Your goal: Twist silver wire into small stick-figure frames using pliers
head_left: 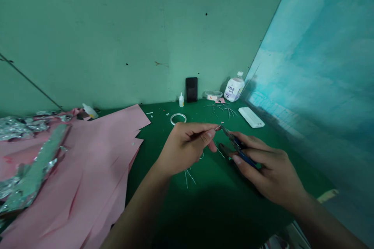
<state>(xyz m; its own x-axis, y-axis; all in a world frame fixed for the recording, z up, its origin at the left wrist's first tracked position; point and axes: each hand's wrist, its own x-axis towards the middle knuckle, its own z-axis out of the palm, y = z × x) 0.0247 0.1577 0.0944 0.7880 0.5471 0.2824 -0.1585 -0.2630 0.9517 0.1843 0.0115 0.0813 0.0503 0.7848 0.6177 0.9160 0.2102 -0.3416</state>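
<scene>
My left hand (189, 144) is closed in a pinch, thumb against forefinger, on a thin wire (219, 149) whose pale end slants down below the fingers. A small pinkish bit shows at the fingertips. In my right hand (265, 163) is a pair of pliers (241, 148) with dark blue handles. Their narrow jaws point up and left and meet the tip of my left forefinger; whether they grip the wire I cannot tell. Beneath my left hand, thin silvery wires (189, 177) lie on the green tabletop (201, 210).
Pink sheets (96, 159) cover the left side, with crumpled silvery foil (20, 128) on them. At the back stand a small glue bottle (181, 100), a black phone (191, 89), a clear container (213, 95) and a white bottle (234, 86). A tape ring (178, 114) and white case (251, 117) lie nearer.
</scene>
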